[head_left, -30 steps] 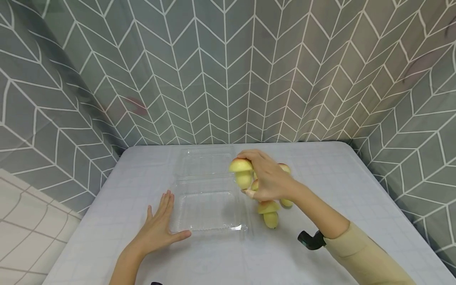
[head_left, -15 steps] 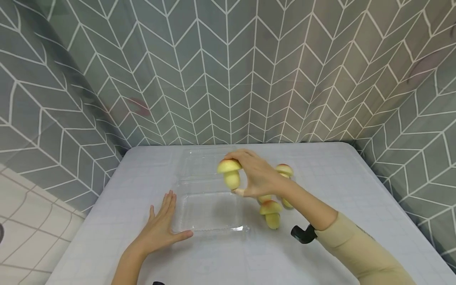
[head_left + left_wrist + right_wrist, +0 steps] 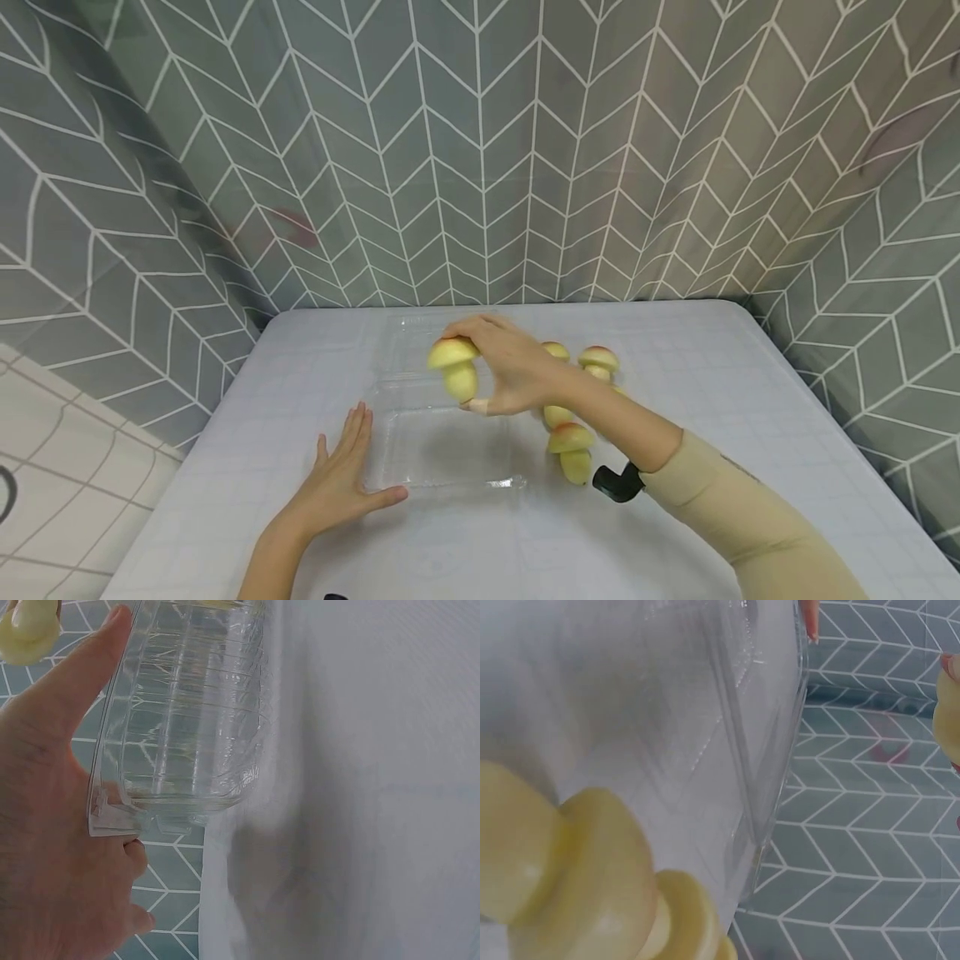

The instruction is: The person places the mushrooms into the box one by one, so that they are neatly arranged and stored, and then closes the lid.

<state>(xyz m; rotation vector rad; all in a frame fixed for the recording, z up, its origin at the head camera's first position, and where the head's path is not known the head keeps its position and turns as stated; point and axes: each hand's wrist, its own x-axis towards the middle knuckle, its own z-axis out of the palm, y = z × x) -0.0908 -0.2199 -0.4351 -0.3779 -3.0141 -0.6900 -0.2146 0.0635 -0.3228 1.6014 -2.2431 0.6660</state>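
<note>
My right hand point(image 3: 517, 367) grips a yellow toy mushroom point(image 3: 455, 367) with a reddish cap top, thumb at the stem's foot and fingers over the cap. It hangs upright, slightly tilted, above the clear plastic clamshell box point(image 3: 450, 450). In the right wrist view this toy mushroom point(image 3: 948, 712) shows only in part at the right edge. Beside the box's left side my left hand point(image 3: 337, 479) lies with straight fingers and spread thumb. The left wrist view has the left hand point(image 3: 67, 787) against the rim of the plastic box point(image 3: 187, 735).
Several more toy mushrooms point(image 3: 576, 454) lie right of the box, partly behind the right forearm; the right wrist view shows some toy mushrooms point(image 3: 585, 870) close up. The box's lid point(image 3: 408, 337) lies folded back on the white table point(image 3: 675, 350). A patterned curtain point(image 3: 480, 167) hangs behind.
My right hand has carried the toy mushroom leftward, from beside the other mushrooms to over the box. The left hand has stayed at the box's left edge.
</note>
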